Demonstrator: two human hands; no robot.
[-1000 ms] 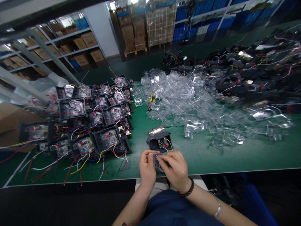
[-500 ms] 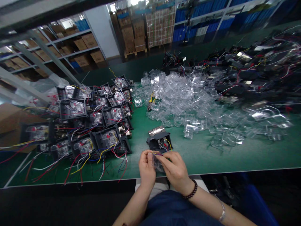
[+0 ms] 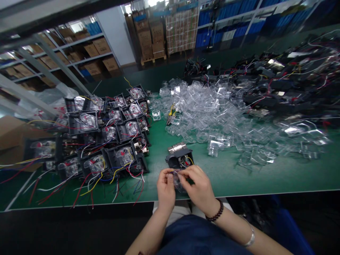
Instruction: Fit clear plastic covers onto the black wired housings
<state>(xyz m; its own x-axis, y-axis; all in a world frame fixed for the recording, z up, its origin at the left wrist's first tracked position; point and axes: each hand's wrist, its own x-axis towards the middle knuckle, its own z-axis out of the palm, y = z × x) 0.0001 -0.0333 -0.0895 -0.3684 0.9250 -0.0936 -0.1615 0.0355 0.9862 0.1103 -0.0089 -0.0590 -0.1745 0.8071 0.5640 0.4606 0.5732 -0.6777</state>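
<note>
At the table's front edge my left hand [image 3: 166, 187] is closed on the left side of a clear plastic part [image 3: 178, 183]. Thin wires pass over the top of that part, and my right hand [image 3: 198, 186] pinches at them with thumb and forefinger. Just beyond my fingers sits a dark housing [image 3: 174, 162] with red, white and yellow wires inside. A metal cylinder fitting [image 3: 176, 147] is at its far side. My fingers hide the housing's near edge and part of the wires.
Wired dark housings [image 3: 124, 156] stand in rows at the left. Clear plastic parts [image 3: 202, 102] are heaped at the centre and right, with yellow-handled pliers [image 3: 170, 115] beside them. More dark wired units [image 3: 278, 81] are piled at the far right.
My right hand has shifted slightly up, its fingers more bent over the wires. My left hand keeps its grip on the clear part. The housing has not moved.
</note>
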